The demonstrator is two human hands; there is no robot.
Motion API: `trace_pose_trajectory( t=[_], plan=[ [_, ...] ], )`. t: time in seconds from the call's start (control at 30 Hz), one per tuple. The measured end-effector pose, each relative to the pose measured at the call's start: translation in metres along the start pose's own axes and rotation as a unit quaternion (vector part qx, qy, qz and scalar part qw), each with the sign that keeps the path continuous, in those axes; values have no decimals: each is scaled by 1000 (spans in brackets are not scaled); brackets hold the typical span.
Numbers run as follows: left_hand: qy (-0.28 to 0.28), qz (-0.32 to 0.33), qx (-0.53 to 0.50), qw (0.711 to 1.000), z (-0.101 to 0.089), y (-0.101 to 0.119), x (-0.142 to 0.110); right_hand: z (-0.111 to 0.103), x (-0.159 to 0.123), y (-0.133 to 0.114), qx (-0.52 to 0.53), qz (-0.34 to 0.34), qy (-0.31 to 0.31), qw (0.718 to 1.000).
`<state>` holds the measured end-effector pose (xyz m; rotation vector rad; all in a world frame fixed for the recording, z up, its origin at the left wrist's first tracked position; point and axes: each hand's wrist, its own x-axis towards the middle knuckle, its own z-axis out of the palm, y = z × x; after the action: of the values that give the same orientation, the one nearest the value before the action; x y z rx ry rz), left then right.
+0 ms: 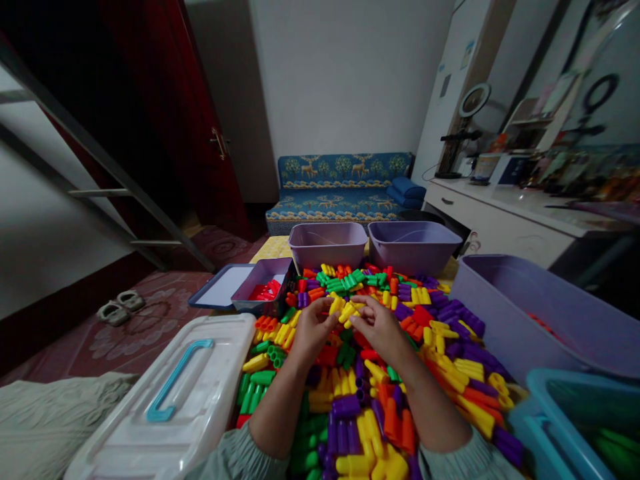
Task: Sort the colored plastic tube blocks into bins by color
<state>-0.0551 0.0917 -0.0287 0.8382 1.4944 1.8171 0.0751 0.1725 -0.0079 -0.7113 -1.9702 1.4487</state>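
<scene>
Yellow bullet-shaped plastic building blocks (pixel 345 311) are between my two hands, above the middle of a large pile. My left hand (pixel 315 327) pinches them from the left with thumb and fingers. From the other side, my right hand (pixel 379 325) grips the yellow blocks too. Whether they are joined or merely touching, I cannot tell. Beneath my hands and forearms spreads the pile of similar blocks, with purple ones (pixel 345 427), green ones (pixel 345 283), orange ones (pixel 400 423) and yellow ones (pixel 370 433).
Two lilac bins (pixel 327 247) stand behind the pile. On the right are a larger lilac bin (pixel 493 320) and a blue tub (pixel 530 427) with green pieces. At left lie a white lid (pixel 220 380) with a blue handle and a small box (pixel 245 297) holding red pieces.
</scene>
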Motion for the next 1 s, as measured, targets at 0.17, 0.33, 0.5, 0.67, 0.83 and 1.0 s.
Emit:
trace_pose_trajectory(
  t=[0.17,0.33,0.5,0.67,0.83,1.0],
  plan=[
    [-29,-2,-4,1000,2,9,-4,-1,0,1,-5,8,18,1000],
    [-70,15,-2,997,1,11,-6,-2,1,4,-5,7,19,1000],
    [-87,6,-19,996,2,14,-7,-4,-1,-1,-67,-10,34,997],
    [-87,-5,-22,996,5,18,-9,-4,-3,-7,-94,-15,19,995],
    [-72,-39,1,997,4,18,-9,-4,-3,-5,-98,4,25,995],
    [-84,-58,-4,995,2,17,-8,-5,-5,-9,-19,88,-31,995]
  ],
)
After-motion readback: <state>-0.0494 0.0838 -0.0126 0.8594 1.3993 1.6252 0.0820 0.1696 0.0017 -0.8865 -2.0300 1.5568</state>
